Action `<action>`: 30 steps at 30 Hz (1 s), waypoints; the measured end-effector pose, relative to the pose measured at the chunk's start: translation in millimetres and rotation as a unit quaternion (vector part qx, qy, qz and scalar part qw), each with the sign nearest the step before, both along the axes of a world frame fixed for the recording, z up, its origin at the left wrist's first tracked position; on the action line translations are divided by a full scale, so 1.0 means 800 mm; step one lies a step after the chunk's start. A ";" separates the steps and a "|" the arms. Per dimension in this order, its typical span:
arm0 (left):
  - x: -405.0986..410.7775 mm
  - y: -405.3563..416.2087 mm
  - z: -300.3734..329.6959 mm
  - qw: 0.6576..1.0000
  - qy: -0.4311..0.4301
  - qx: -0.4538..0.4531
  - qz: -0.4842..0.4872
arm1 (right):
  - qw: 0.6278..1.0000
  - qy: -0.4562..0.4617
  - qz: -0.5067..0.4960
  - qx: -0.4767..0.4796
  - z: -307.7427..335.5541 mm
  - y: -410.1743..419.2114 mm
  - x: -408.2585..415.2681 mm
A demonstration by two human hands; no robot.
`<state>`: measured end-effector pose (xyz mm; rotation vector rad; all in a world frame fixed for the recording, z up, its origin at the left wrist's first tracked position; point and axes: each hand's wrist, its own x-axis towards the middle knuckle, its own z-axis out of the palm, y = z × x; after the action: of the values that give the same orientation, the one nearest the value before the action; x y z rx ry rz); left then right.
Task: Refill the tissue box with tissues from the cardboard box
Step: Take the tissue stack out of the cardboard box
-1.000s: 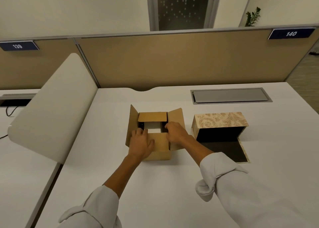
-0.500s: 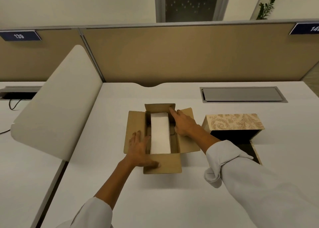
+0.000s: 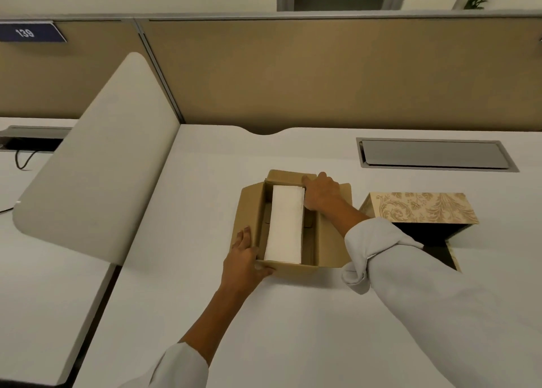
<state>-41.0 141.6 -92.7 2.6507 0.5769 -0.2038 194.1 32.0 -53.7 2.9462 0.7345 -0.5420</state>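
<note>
A brown cardboard box [image 3: 328, 241] lies open on the white desk, flaps spread outward. Inside it sits a white stack of tissues [image 3: 286, 223]. My left hand [image 3: 243, 258] rests on the box's near left corner, thumb along the front wall. My right hand [image 3: 321, 192] reaches into the far right of the box, its fingers dipping down beside the far end of the tissue stack. To the right stands the gold-patterned tissue box [image 3: 422, 208], open toward me with a dark empty inside and its flap lying flat on the desk.
A beige partition [image 3: 322, 73] closes off the back of the desk. A grey cable hatch [image 3: 434, 154] sits at the back right. A rounded white side divider [image 3: 96, 164] rises at the left, with a neighbouring desk and a black cable beyond it.
The flaps have been spread open, showing the tissues. My left hand slid to the box's near left corner. My right hand moved from the flap to the far end of the stack.
</note>
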 end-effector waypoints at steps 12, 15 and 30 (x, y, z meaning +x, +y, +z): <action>0.002 0.006 -0.002 1.000 -0.001 0.014 -0.004 | 0.845 0.283 -0.350 0.287 -0.043 0.015 -0.113; -0.002 0.008 -0.003 1.000 -0.012 -0.001 -0.007 | 0.831 0.299 -0.376 0.281 -0.051 0.022 -0.110; 0.002 0.004 -0.004 0.999 -0.017 0.037 0.006 | 0.796 0.377 -0.403 0.248 -0.038 0.041 -0.074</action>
<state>-39.3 144.7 -96.0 2.7149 0.5992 -0.1353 134.7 64.4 -84.4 3.3600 -0.5960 -1.9072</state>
